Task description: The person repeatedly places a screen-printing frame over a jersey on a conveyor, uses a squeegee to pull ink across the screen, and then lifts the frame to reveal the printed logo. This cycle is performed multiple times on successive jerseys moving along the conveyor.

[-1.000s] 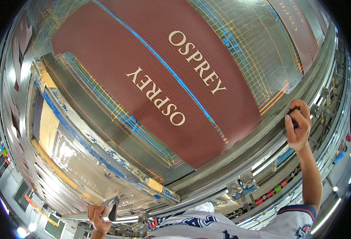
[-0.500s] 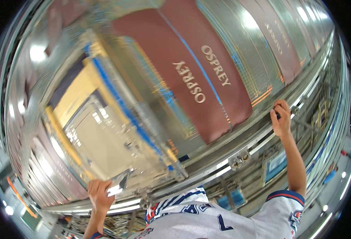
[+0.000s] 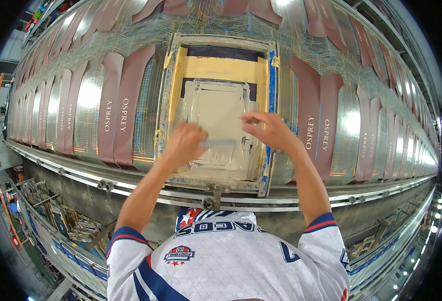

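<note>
Your left hand (image 3: 183,142), centre, blurred: closed round grey squeegee (image 3: 222,143). Your right hand (image 3: 269,129): loosely spread. Maroon panels (image 3: 134,90), left and right: lettered. Under screen frame (image 3: 271,98): hidden, cannot tell.

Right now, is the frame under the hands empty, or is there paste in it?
Not empty: wet-looking beige paste lies spread inside the frame, with glossy, uneven ridges along its edges.
</note>
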Demonstrator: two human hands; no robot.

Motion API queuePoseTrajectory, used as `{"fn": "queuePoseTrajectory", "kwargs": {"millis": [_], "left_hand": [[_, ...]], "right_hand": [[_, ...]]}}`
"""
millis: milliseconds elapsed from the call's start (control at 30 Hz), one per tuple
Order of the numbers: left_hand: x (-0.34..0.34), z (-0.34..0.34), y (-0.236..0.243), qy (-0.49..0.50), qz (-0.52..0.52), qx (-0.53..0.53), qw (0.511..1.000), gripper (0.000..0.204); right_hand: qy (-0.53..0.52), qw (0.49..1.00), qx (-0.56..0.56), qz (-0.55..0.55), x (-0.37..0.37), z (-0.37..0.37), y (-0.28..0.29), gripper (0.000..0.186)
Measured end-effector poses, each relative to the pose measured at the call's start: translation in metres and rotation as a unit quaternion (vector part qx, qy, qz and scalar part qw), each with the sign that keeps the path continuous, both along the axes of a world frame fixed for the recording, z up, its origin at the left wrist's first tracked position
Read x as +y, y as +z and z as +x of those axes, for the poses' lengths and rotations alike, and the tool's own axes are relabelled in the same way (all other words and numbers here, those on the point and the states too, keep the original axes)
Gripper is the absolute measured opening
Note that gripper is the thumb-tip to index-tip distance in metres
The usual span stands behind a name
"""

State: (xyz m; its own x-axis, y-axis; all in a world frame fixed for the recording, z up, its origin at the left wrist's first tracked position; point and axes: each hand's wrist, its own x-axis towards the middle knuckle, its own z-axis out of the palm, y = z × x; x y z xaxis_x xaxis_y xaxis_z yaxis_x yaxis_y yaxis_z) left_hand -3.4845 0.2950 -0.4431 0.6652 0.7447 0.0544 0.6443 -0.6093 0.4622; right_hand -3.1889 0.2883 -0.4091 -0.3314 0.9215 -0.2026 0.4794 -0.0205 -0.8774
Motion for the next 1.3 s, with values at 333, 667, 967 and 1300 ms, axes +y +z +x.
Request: {"fn": "queuePoseTrajectory", "kwargs": {"millis": [333, 667, 967, 1300], "left_hand": [[0.171, 0.056, -0.002, -0.023, -0.021, 0.096, 0.995, 0.02], [0.124, 0.043, -0.023, 0.012, 0.031, 0.025, 0.999, 0.016], [-0.049, 0.001, -0.017, -0.016, -0.008, -0.01, 1.0, 0.015], [0.148, 0.047, -0.01, -0.026, 0.046, 0.042, 0.998, 0.024]], "right_hand": [[0.049, 0.958, -0.28, 0.04, 0.132, -0.025, -0.037, 0.025], [0.075, 0.928, -0.344, 0.122, 0.093, -0.041, -0.055, 0.018], [0.065, 0.955, -0.248, 0.151, -0.082, -0.076, -0.045, 0.016], [0.086, 0.93, -0.344, 0.093, 0.12, -0.031, -0.041, 0.024]]}}
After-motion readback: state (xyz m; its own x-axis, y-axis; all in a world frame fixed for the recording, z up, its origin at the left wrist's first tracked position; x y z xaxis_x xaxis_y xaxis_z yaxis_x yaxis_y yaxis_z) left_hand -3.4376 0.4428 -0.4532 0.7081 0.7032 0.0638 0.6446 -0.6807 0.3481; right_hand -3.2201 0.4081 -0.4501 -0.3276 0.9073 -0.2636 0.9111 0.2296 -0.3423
